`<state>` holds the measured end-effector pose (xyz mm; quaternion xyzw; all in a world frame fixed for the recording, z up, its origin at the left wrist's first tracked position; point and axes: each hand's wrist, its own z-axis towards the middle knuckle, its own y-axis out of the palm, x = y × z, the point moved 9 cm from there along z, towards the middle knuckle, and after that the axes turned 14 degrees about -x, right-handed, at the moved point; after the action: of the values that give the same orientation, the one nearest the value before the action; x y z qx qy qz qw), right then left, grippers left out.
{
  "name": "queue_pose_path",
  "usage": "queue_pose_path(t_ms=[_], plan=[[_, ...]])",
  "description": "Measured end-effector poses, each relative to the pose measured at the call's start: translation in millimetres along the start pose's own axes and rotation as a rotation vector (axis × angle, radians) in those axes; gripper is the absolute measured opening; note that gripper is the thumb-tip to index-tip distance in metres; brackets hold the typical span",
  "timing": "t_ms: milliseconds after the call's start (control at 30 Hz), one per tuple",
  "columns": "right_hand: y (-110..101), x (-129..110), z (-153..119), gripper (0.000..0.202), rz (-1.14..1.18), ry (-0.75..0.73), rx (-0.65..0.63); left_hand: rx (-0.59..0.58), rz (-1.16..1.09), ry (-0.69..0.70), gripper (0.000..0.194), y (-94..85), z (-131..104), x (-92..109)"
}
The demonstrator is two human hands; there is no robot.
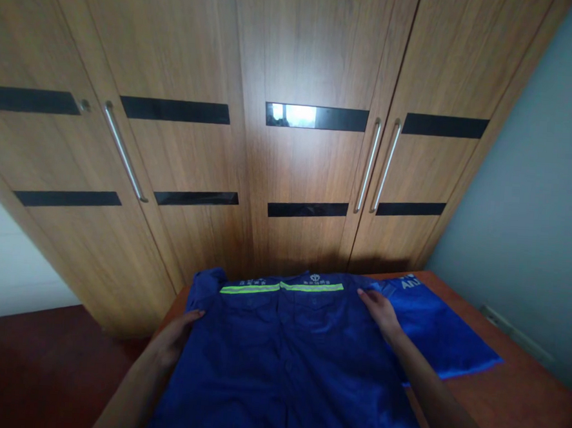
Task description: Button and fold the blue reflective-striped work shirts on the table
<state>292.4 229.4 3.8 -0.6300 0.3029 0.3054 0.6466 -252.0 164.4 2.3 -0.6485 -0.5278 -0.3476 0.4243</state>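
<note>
A dark blue work shirt with a yellow-green and silver reflective stripe across the chest lies spread out, its front facing up. Pale lettering and a small emblem show above the stripe. At the shirt's left edge is my left hand, closed on the cloth with the thumb on top and the other fingers mostly hidden. My right hand pinches the shirt at its upper right edge, near the shoulder. The lower part of the shirt runs out of view.
A brighter blue plastic-looking bag with white letters lies right of the shirt on a reddish-brown table. Behind stands a wooden wardrobe with metal handles, close to the table's far edge. A grey wall rises on the right.
</note>
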Motion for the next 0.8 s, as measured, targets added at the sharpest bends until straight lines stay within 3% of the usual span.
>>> queue_pose_path(t_ms=[200,333,500,600,700,800], plan=[[-6.5,4.8,2.6,0.038,0.018,0.053,0.009,-0.163,-0.211,-0.053,0.039,18.4,1.9,-2.8],[-14.7,4.9,10.0,0.034,-0.015,0.077,0.047,-0.204,-0.267,-0.134,0.045,24.5,3.2,-12.3],[-10.8,-0.5,19.8,0.034,-0.01,0.083,-0.064,-0.103,-0.281,-0.087,0.03,13.4,7.4,-12.1],[-22.4,-6.2,31.4,0.034,-0.03,0.061,-0.129,-0.004,-0.276,-0.007,0.019,-3.6,5.4,-7.8],[-44.3,-7.5,50.1,0.034,-0.102,0.065,-0.099,0.072,-0.258,0.042,0.015,-16.0,4.0,-7.9],[-53.8,-6.2,68.5,0.034,-0.166,0.079,-0.034,0.115,-0.231,0.061,0.016,-16.9,10.2,-10.9]])
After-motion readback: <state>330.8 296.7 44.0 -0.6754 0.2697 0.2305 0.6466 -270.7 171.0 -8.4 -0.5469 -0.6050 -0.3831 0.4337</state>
